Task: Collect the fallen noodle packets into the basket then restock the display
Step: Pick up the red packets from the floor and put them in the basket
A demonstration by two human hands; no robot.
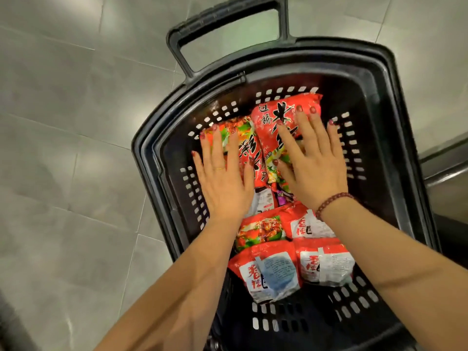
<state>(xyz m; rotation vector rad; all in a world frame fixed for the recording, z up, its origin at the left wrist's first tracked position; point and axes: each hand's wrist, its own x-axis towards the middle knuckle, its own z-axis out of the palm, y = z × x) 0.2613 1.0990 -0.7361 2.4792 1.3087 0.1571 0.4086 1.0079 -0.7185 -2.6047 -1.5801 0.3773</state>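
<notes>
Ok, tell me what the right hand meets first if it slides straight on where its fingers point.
Probably the basket's far slotted wall, just past the red packet under the right hand.

Grey tiled floor (63, 97) is filling the left and top of the view. Pale grout lines (63, 129) are running diagonally across it. Soft glare (68, 323) is showing on the tiles at lower left, with a faint greenish sheen near the top. A dark, metal-looking ledge (448, 178) is jutting in at the right edge. A blurred dark shape (10, 325) is sitting in the bottom-left corner, identity unclear.
</notes>
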